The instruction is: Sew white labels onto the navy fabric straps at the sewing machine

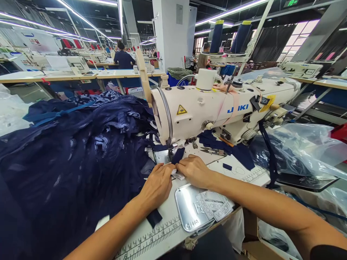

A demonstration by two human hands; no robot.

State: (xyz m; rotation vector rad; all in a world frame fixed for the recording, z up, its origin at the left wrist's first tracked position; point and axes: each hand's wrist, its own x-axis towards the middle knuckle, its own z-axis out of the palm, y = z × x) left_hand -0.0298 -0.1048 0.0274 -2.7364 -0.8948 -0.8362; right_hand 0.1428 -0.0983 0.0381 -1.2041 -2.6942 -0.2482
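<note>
My left hand [158, 182] and my right hand [193, 170] meet just in front of the needle area of a white sewing machine [187, 113]. Both hands are closed, fingertips pinched on a narrow navy fabric strip [178, 155] that runs up toward the presser foot. A small white label [177, 174] shows beneath the fingers. Another end of navy strip [154, 218] hangs out below my left hand. To the left, a large heap of navy garment fabric [67, 162] with pale embroidery reaches the machine bed.
Printed white labels [214, 206] lie on a metal plate [187, 213] at the table's front. Thread snips [214, 151] and navy scraps [241, 155] rest right of the needle. A clear plastic bag [303, 148] stands at the right. Ruler markings [151, 240] line the front edge. People work farther back.
</note>
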